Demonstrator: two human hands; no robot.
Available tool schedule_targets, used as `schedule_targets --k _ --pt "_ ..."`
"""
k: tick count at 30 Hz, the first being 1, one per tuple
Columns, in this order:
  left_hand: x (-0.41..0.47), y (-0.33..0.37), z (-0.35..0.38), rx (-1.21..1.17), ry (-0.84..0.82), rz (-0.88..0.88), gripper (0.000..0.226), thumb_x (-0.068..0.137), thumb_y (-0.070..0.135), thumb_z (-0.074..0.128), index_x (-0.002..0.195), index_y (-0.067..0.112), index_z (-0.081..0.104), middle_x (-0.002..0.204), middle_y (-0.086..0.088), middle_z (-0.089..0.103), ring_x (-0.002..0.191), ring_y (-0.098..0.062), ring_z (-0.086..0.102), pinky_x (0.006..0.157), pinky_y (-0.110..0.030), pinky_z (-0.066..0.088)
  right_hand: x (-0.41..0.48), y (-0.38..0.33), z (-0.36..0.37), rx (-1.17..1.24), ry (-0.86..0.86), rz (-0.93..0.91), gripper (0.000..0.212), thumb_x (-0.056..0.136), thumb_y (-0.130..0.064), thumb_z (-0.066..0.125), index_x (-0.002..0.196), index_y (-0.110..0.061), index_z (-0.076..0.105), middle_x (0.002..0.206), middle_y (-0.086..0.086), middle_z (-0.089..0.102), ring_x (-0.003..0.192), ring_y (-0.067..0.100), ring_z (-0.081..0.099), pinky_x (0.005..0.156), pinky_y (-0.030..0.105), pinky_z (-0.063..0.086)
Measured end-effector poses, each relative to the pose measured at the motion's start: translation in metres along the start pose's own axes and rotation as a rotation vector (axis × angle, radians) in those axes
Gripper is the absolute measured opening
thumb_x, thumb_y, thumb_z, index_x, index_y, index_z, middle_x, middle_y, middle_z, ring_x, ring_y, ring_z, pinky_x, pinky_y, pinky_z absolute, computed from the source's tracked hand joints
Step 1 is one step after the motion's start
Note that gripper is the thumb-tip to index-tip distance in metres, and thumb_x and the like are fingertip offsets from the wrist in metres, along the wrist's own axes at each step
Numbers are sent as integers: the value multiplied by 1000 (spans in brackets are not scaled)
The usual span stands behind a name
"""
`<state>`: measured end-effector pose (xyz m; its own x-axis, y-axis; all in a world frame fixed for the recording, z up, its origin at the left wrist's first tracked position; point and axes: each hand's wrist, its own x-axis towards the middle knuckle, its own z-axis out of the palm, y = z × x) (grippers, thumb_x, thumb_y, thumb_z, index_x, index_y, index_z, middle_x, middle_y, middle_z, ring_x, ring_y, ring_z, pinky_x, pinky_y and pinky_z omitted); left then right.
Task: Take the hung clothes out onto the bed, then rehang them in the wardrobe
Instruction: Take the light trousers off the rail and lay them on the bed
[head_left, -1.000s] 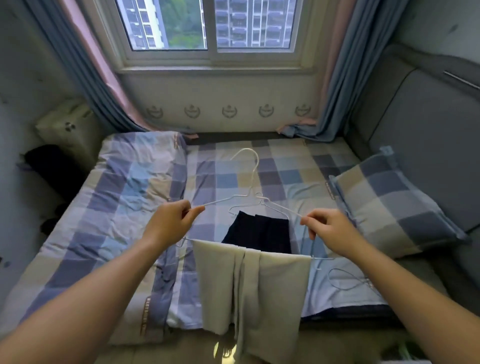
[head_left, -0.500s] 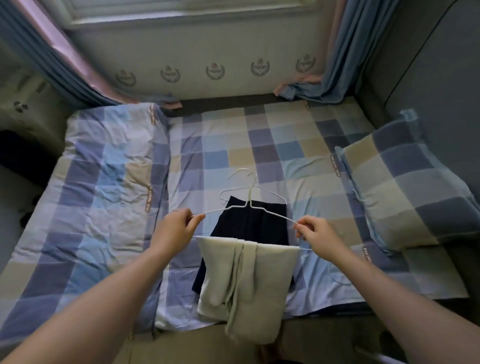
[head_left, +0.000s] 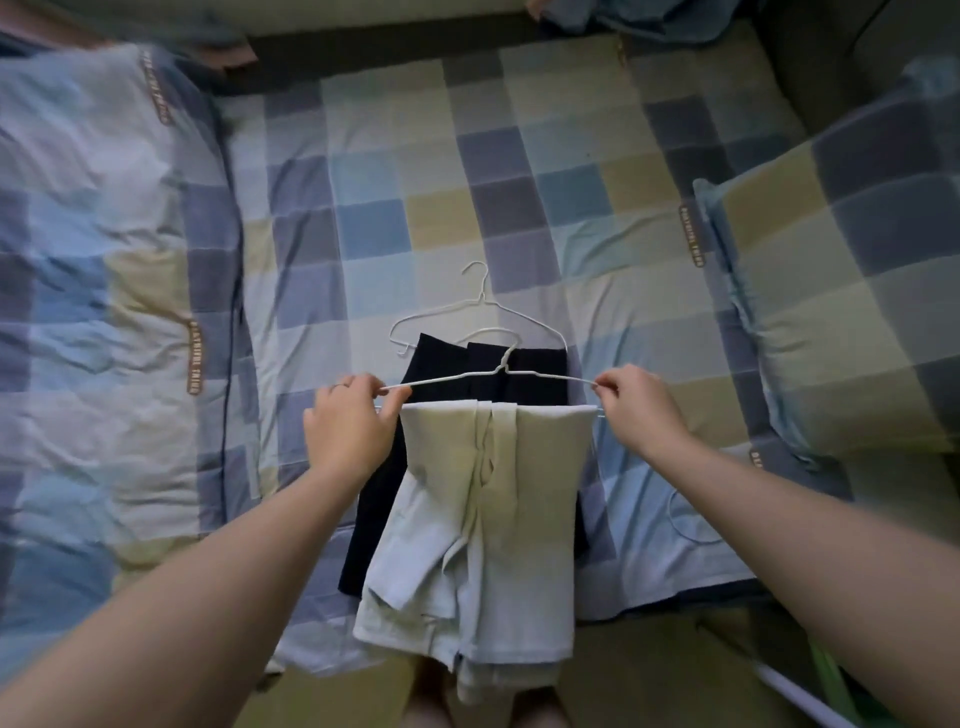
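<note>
White wire hanger (head_left: 501, 370) with the pale trousers (head_left: 488, 519) has dropped lower since a sec ago, now right over the dark garment (head_left: 441, 358) at the bed (head_left: 363, 218) edge. Same pinch grip from left hand (head_left: 348, 431) and right hand (head_left: 639, 410) on its ends.

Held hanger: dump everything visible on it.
The hanger is thin white wire, triangular, with a twisted neck and a small hook pointing away from the person. It is held over the near edge of the bed. The left hand pinches its left end, the right hand its right end. A pale garment is folded over the bottom bar, hiding most of it. Beneath lies a dark garment on a second hanger; contact cannot be told.
</note>
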<state>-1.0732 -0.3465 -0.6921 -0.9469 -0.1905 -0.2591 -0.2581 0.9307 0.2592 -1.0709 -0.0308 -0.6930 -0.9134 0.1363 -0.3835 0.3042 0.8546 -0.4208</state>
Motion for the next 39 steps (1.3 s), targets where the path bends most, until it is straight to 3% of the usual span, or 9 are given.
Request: schedule_targets --k 5,9,13,20,23,27,39 --pt "64 4 55 -260 -63 9 39 99 43 51 126 14 53 130 -6 55 123 -26 49 97 -41 38 62 19 45 72 -43 54 44 93 -14 54 137 -14 52 138 13 51 123 32 52 104 39 40" --pt "85 11 79 -322 -161 51 55 100 41 51 146 16 37 152 -6 38 138 -27 37 107 -40 33 80 29 73 99 -184 75 70 94 -29 57 154 -28 21 163 -1 15 148 20 21 118 42 22" --pt "64 7 84 -192 -264 38 65 99 49 46 155 24 24 165 -3 14 150 -24 16 117 -46 22 64 28 88 134 -225 105 73 96 -37 54 155 -31 13 164 -4 9 150 17 11 119 50 19" --pt "6 8 36 -129 -334 53 69 99 56 39 157 30 15 166 1 3 152 -23 -1 121 -45 11 0 -9 56 237 -164 95 78 85 -57 42 155 -33 16 162 -10 16 149 15 14 117 53 22" --pt "-19 14 -1 -119 -313 101 69 98 58 37 157 32 13 166 1 1 152 -23 -3 122 -46 8 -36 -35 26 209 -117 55 70 95 -46 47 155 -34 14 163 -11 13 150 14 12 119 48 18" --pt "-48 18 -52 -81 -292 225 69 98 60 34 157 33 11 166 1 -3 152 -24 -7 121 -46 5 -92 -73 -11 110 -74 34 67 100 -43 43 155 -35 8 164 -10 4 151 16 4 118 41 10" --pt "-108 3 -132 4 -283 684 73 94 70 24 156 42 -3 165 7 -16 150 -18 -20 122 -47 -6 -254 -140 -26 29 199 212 67 99 -54 31 153 -42 -8 162 -15 -11 149 14 -15 119 49 -6"
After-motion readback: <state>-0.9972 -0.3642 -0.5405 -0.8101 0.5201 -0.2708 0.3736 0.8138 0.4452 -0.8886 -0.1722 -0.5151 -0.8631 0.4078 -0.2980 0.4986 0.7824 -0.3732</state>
